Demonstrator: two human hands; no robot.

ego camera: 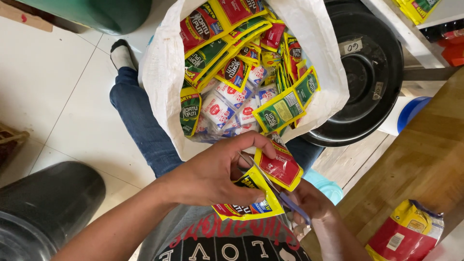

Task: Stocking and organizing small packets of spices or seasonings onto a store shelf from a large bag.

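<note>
My left hand point(212, 174) grips a strip of yellow-edged red sachets point(270, 181) just above my lap. My right hand point(309, 203) is below and to the right, closed on the purple handles of a pair of scissors point(285, 198), whose blades lie across the strip between two sachets. A white sack point(162, 72) stands open in front of my knees, filled with several red, green and yellow sachets and small white packets point(227, 104).
A black round pan point(372, 72) leans behind the sack at right. A wooden tabletop point(425, 154) carries a red-and-yellow bag point(406, 232). A dark bin point(48, 203) stands at lower left on the white tiled floor. A green container point(106, 12) is at top.
</note>
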